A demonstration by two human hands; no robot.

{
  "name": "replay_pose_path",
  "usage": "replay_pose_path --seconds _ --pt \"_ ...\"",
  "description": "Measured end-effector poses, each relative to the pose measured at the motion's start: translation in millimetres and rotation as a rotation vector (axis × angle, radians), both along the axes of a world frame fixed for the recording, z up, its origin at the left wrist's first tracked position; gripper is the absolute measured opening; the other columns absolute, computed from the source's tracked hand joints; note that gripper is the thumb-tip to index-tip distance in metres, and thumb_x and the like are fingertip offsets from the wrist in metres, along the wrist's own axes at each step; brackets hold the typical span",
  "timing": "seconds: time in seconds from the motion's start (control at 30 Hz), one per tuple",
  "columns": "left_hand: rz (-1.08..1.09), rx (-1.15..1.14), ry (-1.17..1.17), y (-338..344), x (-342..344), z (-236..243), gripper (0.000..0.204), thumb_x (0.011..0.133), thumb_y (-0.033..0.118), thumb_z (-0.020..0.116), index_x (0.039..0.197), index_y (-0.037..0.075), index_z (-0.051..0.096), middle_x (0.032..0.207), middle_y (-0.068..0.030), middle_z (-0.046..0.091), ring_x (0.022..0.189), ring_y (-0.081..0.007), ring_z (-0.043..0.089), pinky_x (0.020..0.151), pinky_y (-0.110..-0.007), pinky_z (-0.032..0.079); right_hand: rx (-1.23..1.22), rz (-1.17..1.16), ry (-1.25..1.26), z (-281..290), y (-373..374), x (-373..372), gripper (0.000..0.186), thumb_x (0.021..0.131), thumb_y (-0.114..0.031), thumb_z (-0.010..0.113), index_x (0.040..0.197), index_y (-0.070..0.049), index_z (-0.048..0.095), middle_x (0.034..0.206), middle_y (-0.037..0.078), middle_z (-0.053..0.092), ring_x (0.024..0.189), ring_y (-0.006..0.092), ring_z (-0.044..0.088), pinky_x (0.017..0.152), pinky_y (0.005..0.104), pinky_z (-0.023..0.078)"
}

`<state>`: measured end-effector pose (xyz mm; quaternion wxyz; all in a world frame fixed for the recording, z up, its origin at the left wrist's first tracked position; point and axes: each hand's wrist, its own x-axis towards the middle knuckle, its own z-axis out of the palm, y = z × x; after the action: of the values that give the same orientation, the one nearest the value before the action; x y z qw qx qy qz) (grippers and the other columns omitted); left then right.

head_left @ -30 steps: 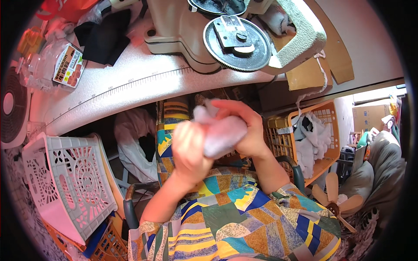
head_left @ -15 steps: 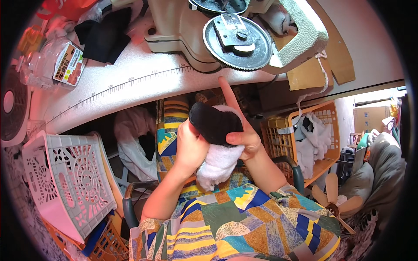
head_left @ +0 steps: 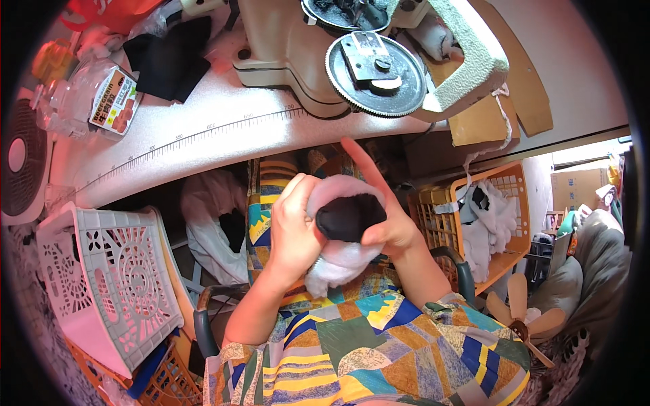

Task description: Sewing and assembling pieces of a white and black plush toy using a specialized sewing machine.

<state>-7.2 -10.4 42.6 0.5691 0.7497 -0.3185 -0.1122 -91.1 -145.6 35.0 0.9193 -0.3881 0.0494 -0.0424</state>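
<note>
Between my two hands, in front of my lap, is a fluffy white plush piece (head_left: pixel 342 265) with a black cloth part (head_left: pixel 351 218) in its middle. White pile curves over the top of the black part and hangs below it. My left hand (head_left: pixel 295 220) is closed on its left side, fingers curled toward the top. On the right side my right hand (head_left: pixel 396 220) grips it, the thumb pressed on the black cloth's edge and the index finger stretched up toward the table. The fingers behind the piece are hidden.
Ahead stands a beige sewing machine (head_left: pixel 288 64) with a toothed disc (head_left: pixel 376 74), on a white table (head_left: pixel 183 139) with a printed ruler. Black cloth (head_left: pixel 172 64) and a clear plastic jar (head_left: pixel 74 101) lie left. A white basket (head_left: pixel 112 284) and an orange basket (head_left: pixel 511 250) flank me.
The black part, which stuck up at the top, is now lower and ringed by white pile above. Both hands have turned the piece and shifted slightly downward.
</note>
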Motion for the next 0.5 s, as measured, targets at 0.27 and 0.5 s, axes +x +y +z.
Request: replay_pose_path --seconds 0.27,0.5 --pt "-0.029 0.006 -0.709 -3 -44 -20 0.037 0.055 -0.004 0.058 0.092 -0.003 0.059 0.087 -0.0178 0.057 0.078 -0.0341 0.058 0.07 -0.045 0.048 -1.267 -0.757 0.073 -34 -4 16 0.055 0.066 -0.004 0.075 0.117 -0.003 0.056 0.081 0.007 0.056 0.067 0.0136 0.054 0.062 0.0258 0.044" --pt "0.216 0.335 -0.616 6 -7 -6 0.042 0.064 0.007 0.063 0.106 0.001 0.061 0.096 -0.0123 0.056 0.087 -0.0301 0.055 0.076 -0.043 0.042 -1.687 -0.845 -0.506 -8 16 -19 0.051 0.057 0.0 0.077 0.104 -0.002 0.059 0.086 0.008 0.059 0.072 0.0273 0.058 0.066 0.0365 0.05"
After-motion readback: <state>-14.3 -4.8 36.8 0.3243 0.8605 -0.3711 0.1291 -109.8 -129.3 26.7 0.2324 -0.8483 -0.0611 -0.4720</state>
